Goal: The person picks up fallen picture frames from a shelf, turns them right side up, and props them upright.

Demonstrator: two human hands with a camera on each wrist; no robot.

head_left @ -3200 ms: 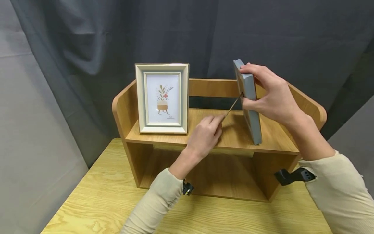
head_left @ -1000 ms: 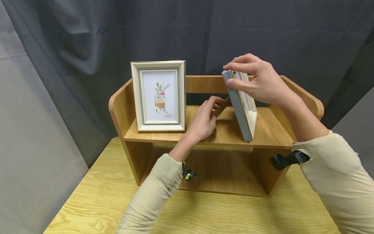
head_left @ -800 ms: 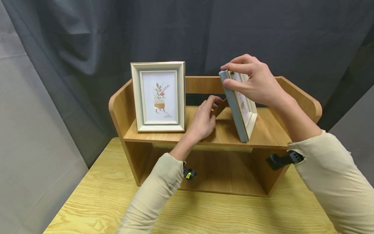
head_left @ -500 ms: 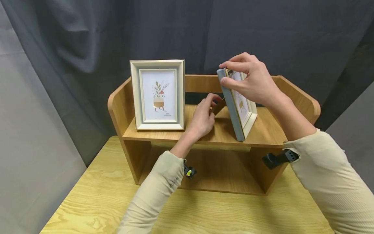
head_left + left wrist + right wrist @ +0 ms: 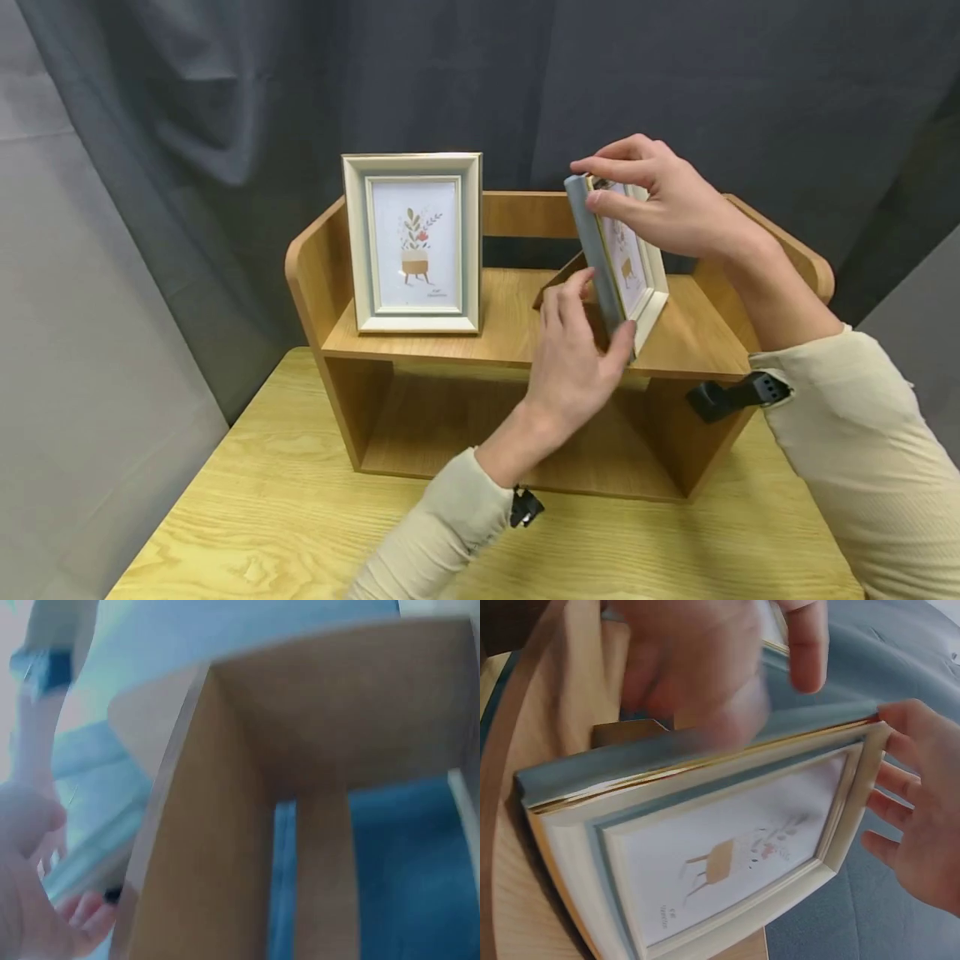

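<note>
R hand [image 5: 663, 204] grips picture frame [image 5: 626, 258] top edge; L hand [image 5: 577, 358], fingers straight, touches its lower corner on wooden shelf [image 5: 510, 333].

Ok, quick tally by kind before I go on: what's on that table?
Picture frames: 2, one standing frame on the shelf's left, one held frame gripped by the right hand and touched by the left hand
Wooden shelf units: 1
Total: 3

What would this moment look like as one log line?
right hand: grips second frame top | left hand: touches its lower edge | frame: tilted on shelf | first frame: upright
</note>
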